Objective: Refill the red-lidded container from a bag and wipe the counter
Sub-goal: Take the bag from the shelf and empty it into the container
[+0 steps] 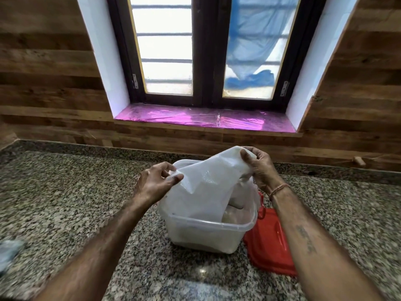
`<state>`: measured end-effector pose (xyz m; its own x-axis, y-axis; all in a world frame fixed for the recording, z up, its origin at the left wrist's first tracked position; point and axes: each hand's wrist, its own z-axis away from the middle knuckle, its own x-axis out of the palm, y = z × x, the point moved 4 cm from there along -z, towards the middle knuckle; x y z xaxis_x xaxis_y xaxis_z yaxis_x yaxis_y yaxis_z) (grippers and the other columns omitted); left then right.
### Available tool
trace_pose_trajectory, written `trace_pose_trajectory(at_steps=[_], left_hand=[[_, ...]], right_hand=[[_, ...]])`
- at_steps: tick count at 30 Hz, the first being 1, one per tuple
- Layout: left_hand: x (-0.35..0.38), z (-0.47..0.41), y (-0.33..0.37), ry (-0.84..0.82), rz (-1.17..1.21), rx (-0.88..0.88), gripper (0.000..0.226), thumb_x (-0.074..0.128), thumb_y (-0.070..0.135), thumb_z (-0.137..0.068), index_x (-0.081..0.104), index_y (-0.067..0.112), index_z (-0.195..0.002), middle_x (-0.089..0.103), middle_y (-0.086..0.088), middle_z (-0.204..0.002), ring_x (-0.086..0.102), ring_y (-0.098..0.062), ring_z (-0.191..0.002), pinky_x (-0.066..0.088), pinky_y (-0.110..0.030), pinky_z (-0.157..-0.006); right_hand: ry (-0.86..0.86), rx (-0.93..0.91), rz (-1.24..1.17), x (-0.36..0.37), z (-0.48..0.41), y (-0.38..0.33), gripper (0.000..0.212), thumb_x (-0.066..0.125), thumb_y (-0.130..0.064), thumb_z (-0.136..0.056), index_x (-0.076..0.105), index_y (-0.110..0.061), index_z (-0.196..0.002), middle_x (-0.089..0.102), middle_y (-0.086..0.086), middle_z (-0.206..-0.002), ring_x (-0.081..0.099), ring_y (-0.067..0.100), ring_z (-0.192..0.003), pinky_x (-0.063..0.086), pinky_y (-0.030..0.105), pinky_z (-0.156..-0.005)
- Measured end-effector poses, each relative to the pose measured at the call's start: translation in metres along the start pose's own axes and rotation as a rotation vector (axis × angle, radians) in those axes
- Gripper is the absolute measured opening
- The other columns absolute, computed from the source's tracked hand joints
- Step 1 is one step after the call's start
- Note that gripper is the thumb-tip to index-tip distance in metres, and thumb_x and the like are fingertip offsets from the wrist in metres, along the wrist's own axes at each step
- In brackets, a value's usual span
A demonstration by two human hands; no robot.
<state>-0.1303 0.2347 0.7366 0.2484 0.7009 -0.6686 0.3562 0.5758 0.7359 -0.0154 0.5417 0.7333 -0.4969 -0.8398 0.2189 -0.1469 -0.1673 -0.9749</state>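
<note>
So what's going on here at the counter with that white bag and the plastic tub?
A person holds a white bag tipped into a clear container on the granite counter. The left hand pinches one corner of the bag and the right hand grips its raised end, while the bag's lower end hangs inside the container. The red lid is off, lying on the counter just right of the container.
</note>
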Motion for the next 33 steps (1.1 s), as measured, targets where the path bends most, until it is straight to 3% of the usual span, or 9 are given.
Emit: trace_pose_trajectory(at_steps=[4, 8, 10, 14, 19, 21, 23, 30, 33], left_hand=[[0.007, 0.004, 0.006, 0.023, 0.027, -0.003, 0.03, 0.082, 0.044, -0.08, 0.07, 0.028, -0.102, 0.07, 0.006, -0.084, 0.07, -0.011, -0.071, 0.054, -0.025, -0.051], [0.003, 0.01, 0.011, 0.092, 0.062, 0.133, 0.022, 0.082, 0.037, -0.079, 0.07, 0.022, -0.089, 0.066, 0.004, -0.077, 0.062, -0.016, -0.07, 0.047, -0.028, -0.055], [-0.002, 0.01, 0.016, 0.124, 0.044, 0.201, 0.021, 0.079, 0.037, -0.082, 0.071, 0.02, -0.089, 0.068, 0.002, -0.08, 0.062, -0.019, -0.074, 0.045, -0.031, -0.059], [-0.003, 0.005, 0.018, 0.147, -0.014, 0.311, 0.042, 0.066, 0.058, -0.088, 0.071, 0.016, -0.092, 0.067, 0.002, -0.087, 0.062, -0.024, -0.079, 0.04, -0.032, -0.065], [-0.002, 0.0, 0.012, 0.188, -0.181, 0.391, 0.07, 0.036, 0.081, -0.085, 0.069, 0.021, -0.097, 0.063, 0.005, -0.085, 0.066, -0.029, -0.081, 0.046, -0.044, -0.08], [-0.003, -0.001, 0.014, 0.196, -0.305, 0.397, 0.072, 0.027, 0.083, -0.085, 0.066, 0.024, -0.097, 0.06, 0.005, -0.081, 0.065, -0.026, -0.081, 0.037, -0.043, -0.082], [-0.003, -0.001, 0.017, 0.203, -0.397, 0.389, 0.065, 0.025, 0.079, -0.088, 0.064, 0.027, -0.097, 0.057, 0.005, -0.077, 0.064, -0.025, -0.08, 0.035, -0.041, -0.081], [-0.003, -0.005, 0.024, 0.223, -0.486, 0.382, 0.054, 0.03, 0.069, -0.091, 0.067, 0.03, -0.097, 0.053, 0.008, -0.076, 0.064, -0.024, -0.084, 0.031, -0.04, -0.079], [-0.002, -0.003, 0.037, 0.264, -0.466, 0.398, 0.041, 0.041, 0.062, -0.094, 0.069, 0.031, -0.098, 0.06, 0.01, -0.089, 0.062, -0.023, -0.096, 0.035, -0.042, -0.084]], right_hand=[[0.003, -0.003, -0.032, -0.003, 0.002, 0.001, 0.068, 0.097, -0.056, -0.045, 0.075, -0.016, -0.096, 0.076, 0.009, -0.09, 0.071, 0.024, -0.072, 0.058, 0.03, -0.047], [0.0, -0.034, -0.001, -0.009, 0.002, -0.002, 0.072, 0.096, -0.058, -0.044, 0.072, -0.014, -0.095, 0.075, 0.005, -0.086, 0.069, 0.017, -0.069, 0.06, 0.03, -0.052], [0.019, -0.06, 0.072, -0.014, 0.001, -0.008, 0.062, 0.094, -0.054, -0.05, 0.07, -0.015, -0.091, 0.074, 0.0, -0.08, 0.067, 0.013, -0.067, 0.059, 0.027, -0.054], [0.014, -0.077, 0.234, -0.017, -0.002, -0.019, 0.02, 0.082, -0.021, -0.08, 0.064, -0.014, -0.087, 0.063, 0.005, -0.081, 0.06, 0.011, -0.063, 0.055, 0.026, -0.047], [-0.069, -0.116, 0.453, -0.015, -0.004, -0.033, 0.019, 0.082, -0.019, -0.084, 0.069, -0.009, -0.094, 0.06, -0.001, -0.08, 0.057, -0.001, -0.061, 0.048, 0.016, -0.052], [-0.084, -0.121, 0.581, -0.014, -0.007, -0.035, 0.021, 0.082, -0.024, -0.084, 0.075, -0.017, -0.102, 0.061, 0.001, -0.093, 0.06, 0.005, -0.077, 0.05, 0.017, -0.061], [-0.068, -0.163, 0.739, -0.013, -0.01, -0.037, 0.015, 0.081, -0.026, -0.085, 0.076, -0.023, -0.099, 0.061, 0.003, -0.104, 0.059, 0.011, -0.091, 0.049, 0.022, -0.07], [-0.054, -0.32, 1.084, -0.002, -0.01, -0.045, 0.012, 0.078, -0.029, -0.087, 0.068, -0.024, -0.082, 0.061, -0.01, -0.09, 0.057, 0.008, -0.079, 0.046, 0.025, -0.069], [-0.061, -0.397, 1.185, 0.006, -0.008, -0.049, 0.012, 0.078, -0.028, -0.087, 0.067, -0.027, -0.08, 0.059, -0.015, -0.083, 0.059, 0.009, -0.079, 0.047, 0.028, -0.067]])
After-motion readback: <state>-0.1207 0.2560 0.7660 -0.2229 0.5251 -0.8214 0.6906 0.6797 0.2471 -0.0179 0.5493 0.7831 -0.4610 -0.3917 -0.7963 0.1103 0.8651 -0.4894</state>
